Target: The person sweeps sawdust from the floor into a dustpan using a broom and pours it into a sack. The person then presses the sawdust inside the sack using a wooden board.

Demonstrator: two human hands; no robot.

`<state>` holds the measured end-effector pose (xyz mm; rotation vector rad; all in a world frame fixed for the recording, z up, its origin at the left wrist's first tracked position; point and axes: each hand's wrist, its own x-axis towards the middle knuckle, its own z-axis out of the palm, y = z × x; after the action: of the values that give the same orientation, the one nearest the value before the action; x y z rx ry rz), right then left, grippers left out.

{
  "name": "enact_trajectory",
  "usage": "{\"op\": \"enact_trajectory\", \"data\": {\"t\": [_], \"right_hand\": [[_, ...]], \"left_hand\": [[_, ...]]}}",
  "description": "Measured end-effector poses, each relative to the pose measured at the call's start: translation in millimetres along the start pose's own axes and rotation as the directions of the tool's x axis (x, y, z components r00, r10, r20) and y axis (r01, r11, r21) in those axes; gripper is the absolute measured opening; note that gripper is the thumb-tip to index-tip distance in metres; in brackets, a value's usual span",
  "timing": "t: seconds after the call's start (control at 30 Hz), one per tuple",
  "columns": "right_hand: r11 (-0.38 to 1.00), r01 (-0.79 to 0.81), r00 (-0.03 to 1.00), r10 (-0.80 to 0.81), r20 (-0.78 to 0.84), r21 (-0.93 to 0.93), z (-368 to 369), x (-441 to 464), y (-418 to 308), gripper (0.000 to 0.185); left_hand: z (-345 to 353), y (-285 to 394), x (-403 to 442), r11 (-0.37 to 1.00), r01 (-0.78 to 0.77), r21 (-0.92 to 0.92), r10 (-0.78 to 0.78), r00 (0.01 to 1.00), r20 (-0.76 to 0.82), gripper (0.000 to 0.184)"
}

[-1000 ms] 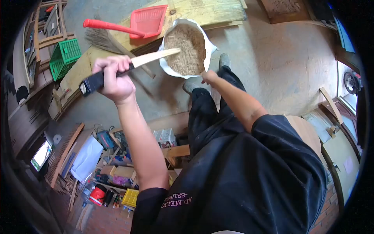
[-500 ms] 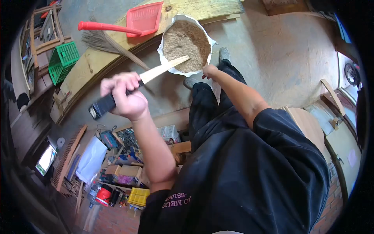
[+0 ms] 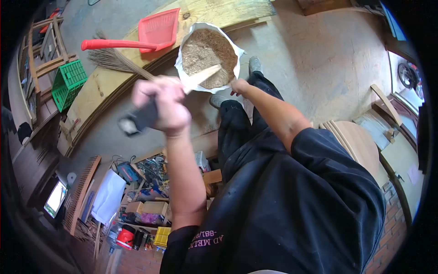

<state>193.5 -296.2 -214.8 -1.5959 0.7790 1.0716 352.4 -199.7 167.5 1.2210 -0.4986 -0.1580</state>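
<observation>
A white sack [image 3: 179,73] stands open between the plank and my feet, filled with brown sawdust or shavings [image 3: 200,52]. My left hand [image 3: 169,106] is wrapped round the black handle of a pale wooden stick [image 3: 203,76]. The stick's tapered end reaches over the sack's near rim and rests on or in the sawdust; I cannot tell how deep. Motion blurs that hand and the black handle end. At the sack's lower right edge, my right hand [image 3: 239,86] is closed on the rim, its fingertips partly hidden.
A red dustpan [image 3: 158,28] and a twig broom [image 3: 112,58] lie on a long wooden plank [image 3: 102,86]. A green crate [image 3: 68,84] stands at the left. Tools and boxes crowd the lower left. Round wooden boards [image 3: 353,141] lean at the right. My shoes [image 3: 254,65] are beside the sack.
My left hand has swung right, towards the sack, and the stick's handle end is now smeared by motion. My right hand remains at the rim. The whole view has shifted slightly.
</observation>
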Motion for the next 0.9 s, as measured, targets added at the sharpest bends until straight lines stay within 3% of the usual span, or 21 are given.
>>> {"op": "enact_trajectory", "data": {"t": [0.07,0.1,0.17,0.27,0.3,0.37,0.4,0.43,0.47,0.5,0.57,0.6,0.63,0.7,0.73,0.77,0.8,0.83,0.9], "right_hand": [[0.988,-0.025,0.998,0.033,0.052,-0.153,-4,8,-1,0.035],[0.939,0.089,0.992,-0.053,0.117,-0.332,-9,0,-6,0.033],[0.862,0.183,0.983,-0.168,0.074,-0.472,-13,-16,-18,0.031],[0.956,0.106,0.994,-0.101,0.031,-0.272,-7,-19,-15,0.030],[0.983,0.050,0.999,-0.049,0.011,-0.175,-15,-21,-20,0.031],[0.993,0.056,0.998,-0.057,-0.009,-0.108,-13,-18,-16,0.032],[0.987,0.081,0.997,-0.082,0.001,-0.137,-9,-11,-14,0.033],[0.980,0.104,0.995,-0.104,0.011,-0.167,-10,-8,-12,0.033],[0.953,0.129,0.991,-0.117,0.058,-0.276,-14,-15,-18,0.034],[0.955,0.132,0.991,-0.129,0.031,-0.264,-15,-13,-14,0.033],[0.981,0.110,0.992,-0.119,-0.050,-0.161,-11,5,-7,0.032],[0.883,0.240,0.962,-0.273,-0.025,-0.403,-22,-1,-8,0.034],[0.718,0.345,0.910,-0.413,0.028,-0.604,-33,-10,-8,0.037],[0.948,0.158,0.896,-0.256,-0.362,-0.277,-30,29,10,0.045],[1.000,-0.004,0.844,-0.001,-0.536,-0.008,-35,30,4,0.046],[0.994,-0.034,0.757,0.091,-0.647,0.101,-46,12,-6,0.043],[0.977,-0.030,0.648,0.181,-0.740,0.213,-58,-9,-19,0.041],[0.976,-0.030,0.651,0.182,-0.737,0.214,-72,-17,-25,0.041],[0.993,-0.065,0.756,-0.013,-0.654,-0.095,-88,-22,-29,0.038]], "left_hand": [[5,3,24,0.986,0.161,-0.051,-0.161,0.987,0.004,0.009],[3,19,29,0.988,0.155,-0.025,-0.154,0.987,0.050,0.007],[9,62,41,0.996,0.088,0.021,-0.090,0.983,0.157,0.006],[10,159,59,1.000,-0.022,-0.006,0.023,0.969,0.246,0.013],[14,184,58,0.985,-0.085,0.150,0.070,0.992,0.103,0.020],[24,178,63,0.989,-0.135,0.054,0.130,0.988,0.087,0.014],[18,144,63,0.892,-0.313,0.326,0.283,0.949,0.138,0.012],[7,84,59,0.692,-0.463,0.554,0.410,0.884,0.226,0.012],[8,13,43,0.918,-0.225,0.326,0.231,0.973,0.023,0.012],[14,-34,26,0.999,0.029,0.037,-0.024,0.992,-0.125,0.012],[-7,-30,57,0.994,0.103,-0.035,-0.106,0.986,-0.131,0.009],[-12,-25,63,0.988,0.151,-0.026,-0.153,0.980,-0.126,0.008],[-14,-18,65,0.986,0.165,-0.032,-0.167,0.980,-0.104,0.007],[-10,5,65,0.987,0.159,-0.031,-0.162,0.972,-0.170,0.006],[-8,21,66,0.988,0.144,-0.049,-0.150,0.977,-0.154,0.008],[-7,39,70,0.984,0.142,-0.112,-0.153,0.984,-0.097,0.010],[1,62,74,0.996,0.078,0.039,-0.076,0.996,-0.040,0.012],[2,88,82,0.996,0.083,0.023,-0.084,0.995,0.046,0.015],[13,133,90,0.998,0.064,-0.020,-0.062,0.991,0.116,0.018]]}}
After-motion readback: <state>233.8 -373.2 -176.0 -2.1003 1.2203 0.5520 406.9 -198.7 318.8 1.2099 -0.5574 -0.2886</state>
